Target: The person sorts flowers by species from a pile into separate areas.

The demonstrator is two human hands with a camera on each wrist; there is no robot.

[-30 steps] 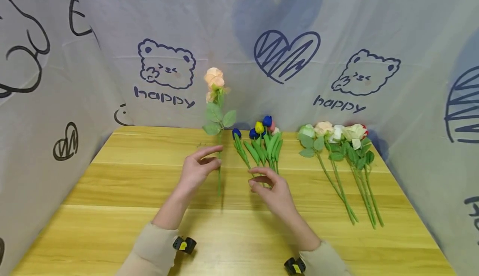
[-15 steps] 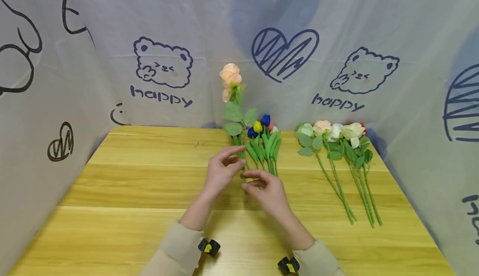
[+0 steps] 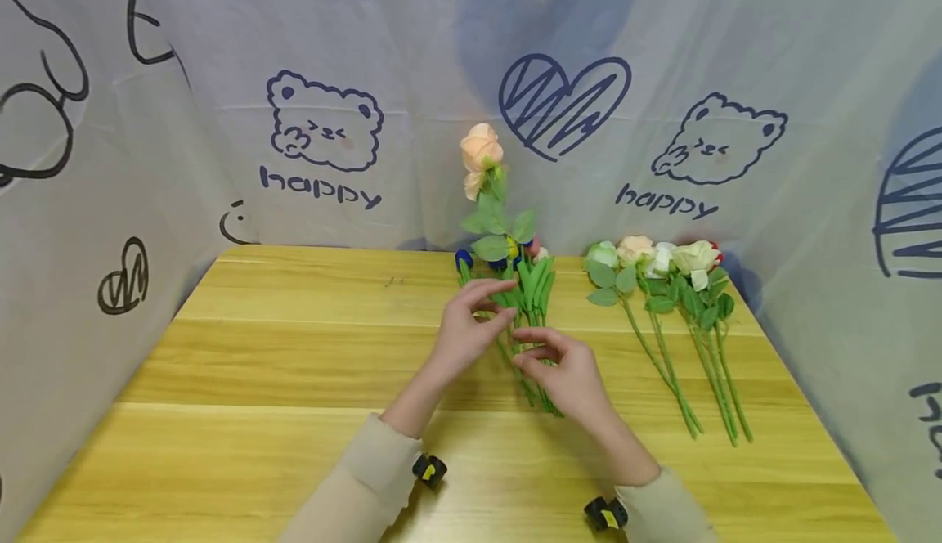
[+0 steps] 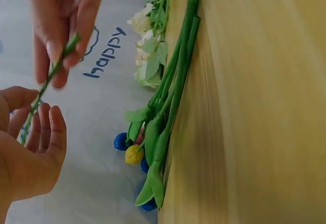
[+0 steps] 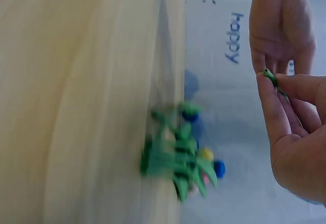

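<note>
A peach artificial rose [image 3: 482, 149] with green leaves stands upright in the air, above the tulips in the head view. My left hand [image 3: 469, 332] pinches its stem partway down. Just below, my right hand [image 3: 565, 370] pinches the lower end between thumb and fingers; the right wrist view shows the stem tip [image 5: 268, 74] there. Behind the hands lies a bunch of artificial tulips [image 4: 158, 132] in blue, yellow and pink, flat on the table. The rose and both hands partly cover these tulips in the head view.
To the right on the wooden table [image 3: 257, 347] lie several artificial roses [image 3: 692, 298] in green, peach, white and red, stems toward me. A pale cloth [image 3: 427, 52] with bear and heart drawings hangs behind the table and along its sides.
The left hand has carried the peach rose rightward until it is in front of the tulips. The right hand, earlier apart from the rose, now pinches its lower stem.
</note>
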